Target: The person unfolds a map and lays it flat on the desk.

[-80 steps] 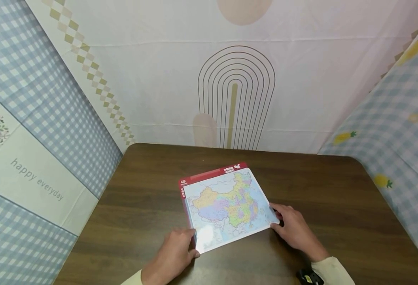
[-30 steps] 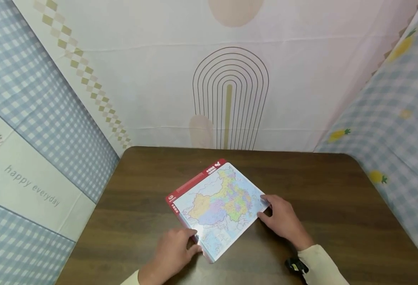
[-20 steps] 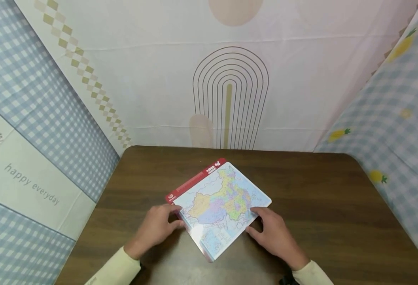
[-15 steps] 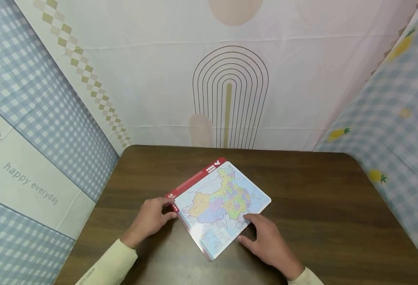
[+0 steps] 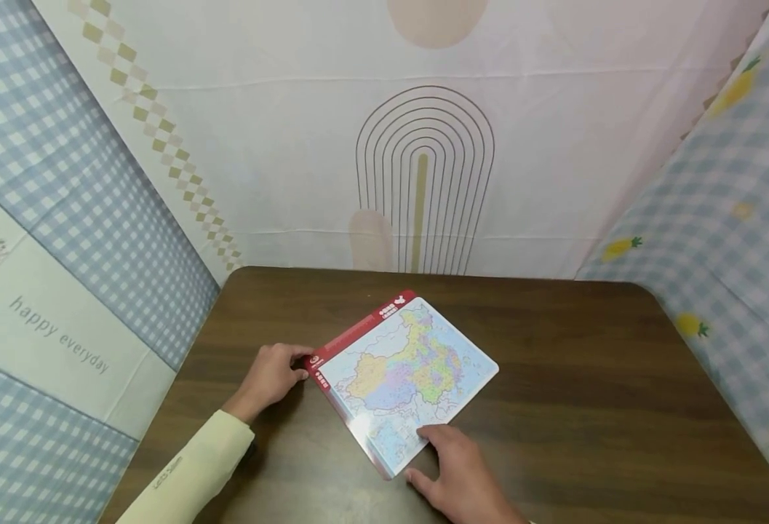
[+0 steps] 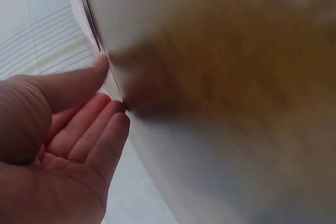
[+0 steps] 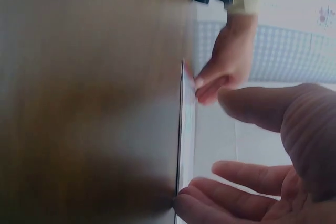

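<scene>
A thin rectangular map board (image 5: 397,378) with a red top border and a colourful map of China lies flat on the wooden table, turned at an angle. At its left corner, my left hand (image 5: 269,378) has its index fingertip on the red border and its thumb beside the edge. My right hand (image 5: 459,466) is by the near edge, index fingertip over the map, thumb lower and apart from the fingers. In the left wrist view, the left hand's (image 6: 68,129) fingers are fairly straight. The right wrist view shows the board (image 7: 187,129) edge-on beside the right hand's (image 7: 304,145) fingers.
The brown wooden table (image 5: 567,378) extends around the board, with a rounded far edge. Behind it hangs a white cloth (image 5: 279,160) with a line arch. Blue checked cloths stand at the left (image 5: 96,167) and right (image 5: 718,240).
The board first turned counterclockwise, then stayed put. Over the last second my left hand slid up the left edge to the corner, and my right hand moved down along the near edge toward me.
</scene>
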{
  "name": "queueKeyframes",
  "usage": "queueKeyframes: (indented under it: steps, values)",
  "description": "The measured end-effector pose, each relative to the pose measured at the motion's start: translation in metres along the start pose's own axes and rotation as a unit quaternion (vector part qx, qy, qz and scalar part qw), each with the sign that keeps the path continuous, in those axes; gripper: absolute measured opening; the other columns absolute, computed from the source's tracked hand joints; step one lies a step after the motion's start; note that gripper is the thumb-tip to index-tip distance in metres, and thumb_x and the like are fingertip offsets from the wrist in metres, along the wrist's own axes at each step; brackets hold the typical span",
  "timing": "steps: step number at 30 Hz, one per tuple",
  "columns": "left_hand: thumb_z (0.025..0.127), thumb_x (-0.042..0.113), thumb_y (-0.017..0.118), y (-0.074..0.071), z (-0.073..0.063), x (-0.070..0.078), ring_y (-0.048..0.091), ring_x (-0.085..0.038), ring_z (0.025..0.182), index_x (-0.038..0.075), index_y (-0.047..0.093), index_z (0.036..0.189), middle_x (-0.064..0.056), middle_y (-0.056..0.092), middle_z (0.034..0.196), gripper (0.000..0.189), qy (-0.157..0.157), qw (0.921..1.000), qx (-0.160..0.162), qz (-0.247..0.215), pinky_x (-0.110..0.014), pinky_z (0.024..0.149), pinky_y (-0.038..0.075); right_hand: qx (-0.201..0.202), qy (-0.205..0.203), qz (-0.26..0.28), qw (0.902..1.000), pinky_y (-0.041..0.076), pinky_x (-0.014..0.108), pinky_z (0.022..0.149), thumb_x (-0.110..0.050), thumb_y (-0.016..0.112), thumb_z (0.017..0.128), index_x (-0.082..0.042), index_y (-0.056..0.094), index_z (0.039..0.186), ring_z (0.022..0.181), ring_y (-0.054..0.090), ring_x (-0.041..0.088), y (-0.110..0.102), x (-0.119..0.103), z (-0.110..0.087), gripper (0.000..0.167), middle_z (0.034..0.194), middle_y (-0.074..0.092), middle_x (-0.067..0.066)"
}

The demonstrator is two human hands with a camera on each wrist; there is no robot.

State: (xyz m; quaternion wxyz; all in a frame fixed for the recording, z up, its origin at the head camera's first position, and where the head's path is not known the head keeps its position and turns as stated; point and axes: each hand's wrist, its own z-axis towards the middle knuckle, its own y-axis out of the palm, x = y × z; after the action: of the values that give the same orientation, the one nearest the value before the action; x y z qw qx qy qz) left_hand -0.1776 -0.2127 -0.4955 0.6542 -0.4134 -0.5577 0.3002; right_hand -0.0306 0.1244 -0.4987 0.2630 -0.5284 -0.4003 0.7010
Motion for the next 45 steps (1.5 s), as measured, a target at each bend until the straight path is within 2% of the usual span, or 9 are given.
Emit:
queueKeyframes:
  steps: [6,15,20,24,30,34,41,45]
  values:
    - [0.086,0.009,0.088,0.001,0.007,-0.003,0.072,-0.025,0.109,0.013,0.079,0.127,-0.008,0.079,0.122,0.042,-0.003,0.9998,-0.02,0.005,-0.049,0.095,0.058,-0.029,0.027,-0.011,0.9991,0.056,0.049,0.092,-0.042,0.091,0.081,-0.006,0.072,0.12,0.109,0.07,0.029,0.004,-0.011,-0.003,0.056,0.118,0.075,0.006]
    - [0.087,0.008,0.086,0.003,0.008,0.006,0.073,-0.023,0.108,0.014,0.081,0.123,-0.007,0.08,0.118,0.037,-0.013,0.9994,-0.028,0.013,-0.047,0.095,0.059,-0.025,0.032,-0.031,0.9987,0.057,0.047,0.086,-0.04,0.094,0.078,-0.003,0.073,0.116,0.103,0.07,0.03,0.01,-0.018,0.0,0.057,0.112,0.075,0.009]
    - [0.087,0.007,0.086,0.003,0.01,0.007,0.074,-0.025,0.111,0.011,0.081,0.122,-0.008,0.08,0.118,0.035,-0.016,0.9993,-0.032,0.01,-0.047,0.096,0.059,-0.001,0.012,-0.065,0.9978,0.055,0.041,0.079,-0.04,0.096,0.074,-0.005,0.072,0.105,0.093,0.067,0.027,0.014,-0.023,0.001,0.053,0.1,0.075,0.005]
    - [0.088,0.007,0.085,0.002,0.011,0.007,0.074,-0.025,0.112,0.011,0.081,0.121,-0.009,0.08,0.119,0.034,-0.02,0.9989,-0.042,0.008,-0.047,0.096,0.059,0.011,0.001,-0.09,0.9959,0.055,0.042,0.076,-0.042,0.097,0.072,-0.005,0.072,0.104,0.091,0.067,0.027,0.017,-0.026,0.003,0.055,0.099,0.075,0.006]
    - [0.088,0.007,0.085,0.002,0.012,0.01,0.074,-0.025,0.111,0.011,0.081,0.121,-0.009,0.08,0.119,0.033,-0.021,0.9984,-0.049,0.018,-0.047,0.096,0.059,0.024,-0.002,-0.105,0.9941,0.05,0.039,0.065,-0.042,0.098,0.07,-0.006,0.07,0.096,0.078,0.062,0.024,0.021,-0.025,0.005,0.053,0.086,0.068,0.003]
    - [0.088,0.007,0.085,0.003,0.01,0.01,0.075,-0.025,0.11,0.011,0.082,0.12,-0.01,0.08,0.119,0.032,-0.022,0.9986,-0.047,0.015,-0.047,0.096,0.06,0.032,-0.007,-0.112,0.9932,0.048,0.037,0.063,-0.042,0.098,0.069,-0.007,0.069,0.092,0.074,0.059,0.022,0.023,-0.024,0.005,0.052,0.08,0.064,0.001]
    - [0.088,0.006,0.085,0.004,0.009,0.006,0.076,-0.024,0.106,0.01,0.082,0.118,-0.01,0.081,0.116,0.031,-0.02,0.9991,-0.036,-0.004,-0.045,0.092,0.061,0.026,0.002,-0.113,0.9933,0.05,0.038,0.065,-0.043,0.098,0.069,-0.006,0.07,0.095,0.078,0.06,0.022,0.022,-0.025,0.005,0.053,0.084,0.065,0.003]
    - [0.087,0.007,0.086,0.004,0.007,0.007,0.078,-0.024,0.106,0.01,0.082,0.118,-0.01,0.081,0.115,0.031,-0.035,0.9988,-0.021,-0.027,-0.044,0.091,0.061,0.023,0.005,-0.109,0.9937,0.054,0.041,0.071,-0.043,0.099,0.069,-0.003,0.07,0.1,0.085,0.064,0.025,0.02,-0.024,0.004,0.058,0.092,0.069,0.007]
